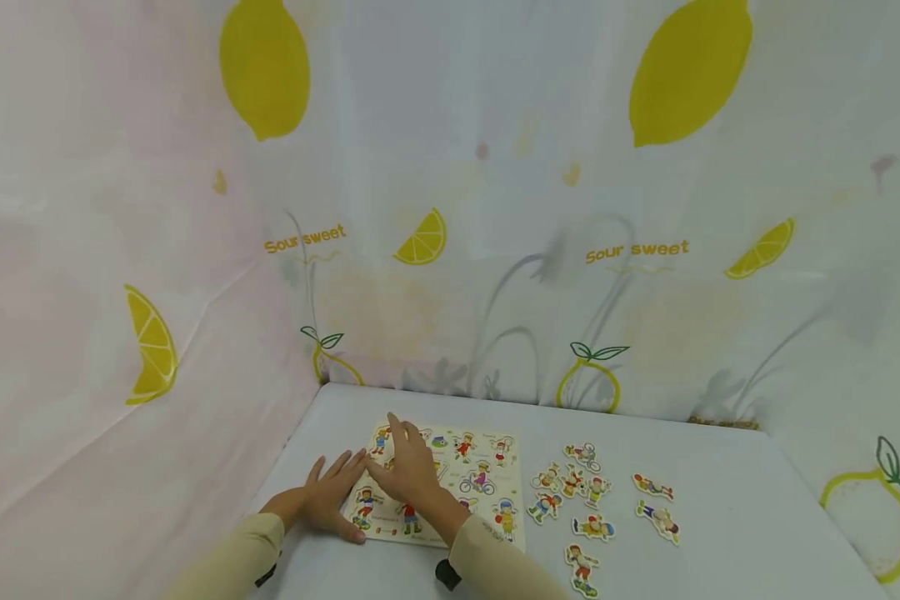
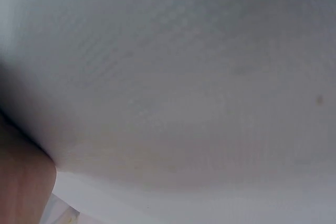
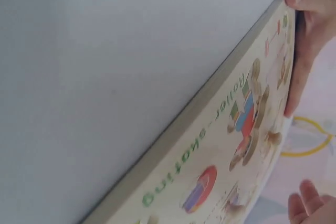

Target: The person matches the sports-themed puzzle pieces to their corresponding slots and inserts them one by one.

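Observation:
A wooden picture puzzle board, printed with sporting children and English words, lies flat on the table. My left hand rests at its left edge with spread fingers; the thumb touches the near corner, as the right wrist view also shows. Over the board's left half is my right hand, fingers extended and apparently holding nothing; it covers some pictures. A skating figure and small wooden knobs show on the board in the right wrist view. The left wrist view has only pale surface and some skin.
Several loose figure pieces lie on the white table right of the board, among them a skater, a batter-like figure and two farther right. Lemon-printed cloth walls stand behind and at the sides.

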Available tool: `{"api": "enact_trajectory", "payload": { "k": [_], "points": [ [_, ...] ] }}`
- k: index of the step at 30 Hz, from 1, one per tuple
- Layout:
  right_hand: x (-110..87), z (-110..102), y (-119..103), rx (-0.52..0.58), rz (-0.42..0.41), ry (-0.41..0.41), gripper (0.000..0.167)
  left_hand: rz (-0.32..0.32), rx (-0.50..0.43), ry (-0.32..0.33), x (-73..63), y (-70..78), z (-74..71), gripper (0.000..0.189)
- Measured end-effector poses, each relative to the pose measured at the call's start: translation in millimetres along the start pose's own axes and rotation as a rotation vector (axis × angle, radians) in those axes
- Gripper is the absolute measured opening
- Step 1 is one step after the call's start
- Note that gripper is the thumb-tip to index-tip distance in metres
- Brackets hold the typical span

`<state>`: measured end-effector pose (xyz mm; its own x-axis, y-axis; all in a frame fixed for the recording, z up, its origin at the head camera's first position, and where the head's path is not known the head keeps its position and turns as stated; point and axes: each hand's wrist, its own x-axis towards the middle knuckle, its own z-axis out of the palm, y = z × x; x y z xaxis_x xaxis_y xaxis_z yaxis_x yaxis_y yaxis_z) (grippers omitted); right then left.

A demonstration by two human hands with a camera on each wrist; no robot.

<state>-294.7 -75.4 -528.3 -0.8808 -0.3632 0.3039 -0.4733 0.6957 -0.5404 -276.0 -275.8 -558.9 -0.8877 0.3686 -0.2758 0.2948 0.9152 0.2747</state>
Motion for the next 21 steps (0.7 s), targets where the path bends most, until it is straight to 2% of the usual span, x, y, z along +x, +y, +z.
{"api": "enact_trajectory", "payload": {
  "k": [2, 6, 10, 13, 16, 21],
  "points": [
    [-7.1, 0.7, -1.3, -0.029, -0.028, -0.021, 0.087, -0.001, -0.023, -0.012, -4.8, -0.2, 3.8, 0.135],
    [-11.5, -2.1, 1.8, -0.147, -0.084, -0.080, 0.097, 0.020, -0.034, 0.004, -6.4, -2.4, 3.6, 0.135],
    [-12.0, -9.6, 11.7, -0.293, -0.153, -0.123, 0.099, 0.045, -0.036, 0.021, -1.7, -7.9, 9.4, 0.139],
    [-12.4, -17.3, 18.1, -0.351, -0.194, -0.136, 0.096, 0.043, -0.025, 0.041, 1.4, -12.0, 15.3, 0.140],
    [-15.4, -26.5, 22.8, -0.346, -0.200, -0.163, 0.095, 0.016, -0.008, 0.020, 0.7, -11.2, 16.1, 0.143],
    [-27.7, -43.8, 31.2, -0.254, -0.159, -0.161, 0.093, 0.024, -0.024, -0.003, -7.9, -0.2, 5.5, 0.139]
  ]
}}
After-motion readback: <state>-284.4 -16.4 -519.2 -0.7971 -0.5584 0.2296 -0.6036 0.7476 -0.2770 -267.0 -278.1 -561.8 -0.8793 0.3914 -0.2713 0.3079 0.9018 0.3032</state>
